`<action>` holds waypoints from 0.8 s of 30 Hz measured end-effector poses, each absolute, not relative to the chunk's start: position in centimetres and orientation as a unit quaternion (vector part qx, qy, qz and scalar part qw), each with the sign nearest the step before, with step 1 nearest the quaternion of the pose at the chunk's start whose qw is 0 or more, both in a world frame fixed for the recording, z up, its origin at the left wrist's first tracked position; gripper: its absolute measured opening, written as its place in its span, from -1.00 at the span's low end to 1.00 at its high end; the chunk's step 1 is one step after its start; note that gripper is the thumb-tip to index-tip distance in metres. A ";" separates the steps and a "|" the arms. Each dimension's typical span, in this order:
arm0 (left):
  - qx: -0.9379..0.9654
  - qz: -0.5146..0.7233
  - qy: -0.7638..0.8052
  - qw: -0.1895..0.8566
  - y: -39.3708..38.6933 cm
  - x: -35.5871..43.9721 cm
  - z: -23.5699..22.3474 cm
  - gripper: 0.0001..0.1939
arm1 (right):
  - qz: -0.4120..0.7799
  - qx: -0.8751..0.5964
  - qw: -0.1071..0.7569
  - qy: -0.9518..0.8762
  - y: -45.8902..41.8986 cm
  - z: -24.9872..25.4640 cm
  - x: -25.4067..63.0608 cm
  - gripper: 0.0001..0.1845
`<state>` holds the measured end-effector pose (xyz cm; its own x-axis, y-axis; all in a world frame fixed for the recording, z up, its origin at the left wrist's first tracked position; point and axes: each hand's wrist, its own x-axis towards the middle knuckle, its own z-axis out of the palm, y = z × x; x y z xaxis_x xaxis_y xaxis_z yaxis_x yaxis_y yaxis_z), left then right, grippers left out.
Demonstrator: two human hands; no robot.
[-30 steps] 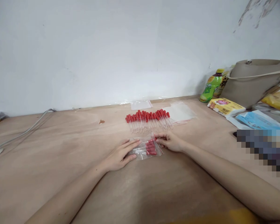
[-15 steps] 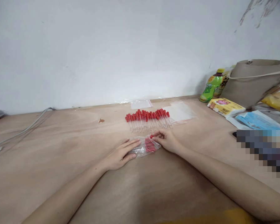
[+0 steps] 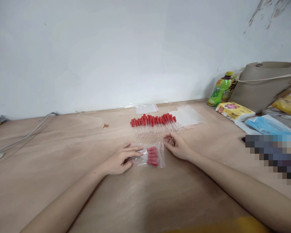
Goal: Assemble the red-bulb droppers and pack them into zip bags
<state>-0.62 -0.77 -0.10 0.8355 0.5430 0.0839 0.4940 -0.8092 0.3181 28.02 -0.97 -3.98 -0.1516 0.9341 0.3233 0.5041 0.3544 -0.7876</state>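
A clear zip-lock bag (image 3: 161,159) lies flat on the table in front of me. Several glass droppers with red rubber bulbs (image 3: 152,156) are inside it, bulbs toward the bag's right edge. My left hand (image 3: 120,159) rests palm down at the bag's left end, fingers spread, fingertips touching the plastic. Just off the bag's right edge is my right hand (image 3: 177,146), its fingers loosely curled with a gap to the thumb and nothing visible between them. Behind the bag, a row of loose droppers (image 3: 153,121) lies with the red bulbs pointing away from me.
A stack of flat plastic bags (image 3: 188,116) lies right of the row, and another flat bag (image 3: 146,108) by the wall. At right are a green bottle (image 3: 219,90), a yellow box (image 3: 235,111), a blue packet (image 3: 269,125) and a beige handbag (image 3: 257,84). A cable (image 3: 36,127) crosses the left.
My right hand has let go of the bag's right edge and drawn slightly away. The bag now lies flatter, its bulbs shifted a little left. My left hand has slid slightly left.
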 end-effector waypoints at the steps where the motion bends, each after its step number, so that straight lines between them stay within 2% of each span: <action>1: 0.948 0.086 0.281 0.123 -0.5 -1.0 0.2 -0.54 | 0.245 -0.505 0.403 -0.723 -1.0 -3.9 28.1 -0.83; 6: 0.887 0.193 0.417 -0.041 -1.3 -0.1 1.0 -0.73 | 0.138 -0.568 0.408 -0.701 -0.5 -3.3 28.7 -0.83; 8: 0.866 0.215 0.451 -0.026 -2.9 1.6 0.7 -0.69 | 0.057 -0.601 0.402 -0.688 0.2 -2.9 29.6 -0.81; 11: 0.891 0.157 0.425 0.024 -5.2 3.6 0.0 -0.51 | -0.086 -0.637 0.368 -0.671 1.7 -2.7 32.0 -0.74; 13: 0.907 0.107 0.406 0.024 -5.9 3.4 0.0 -0.50 | -0.132 -0.670 0.332 -0.651 2.7 -2.8 34.1 -0.68; 16: 0.911 0.061 0.408 0.016 -5.3 0.9 1.1 -0.63 | -0.125 -0.717 0.264 -0.633 3.9 -3.4 36.8 -0.57; 20: 0.894 0.007 0.440 0.086 -3.0 -3.3 3.6 -0.79 | -0.075 -0.771 0.217 -0.594 4.8 -3.8 38.5 -0.49; 24: 0.885 0.020 0.458 0.081 -0.7 -5.1 4.4 -0.85 | -0.068 -0.788 0.204 -0.577 5.2 -3.8 38.4 -0.58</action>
<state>-5.06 -0.68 4.38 0.5792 0.8143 -0.0376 0.8077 -0.5671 0.1613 38.38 5.24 -3.76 0.3258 0.8815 0.3417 0.9367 -0.2520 -0.2431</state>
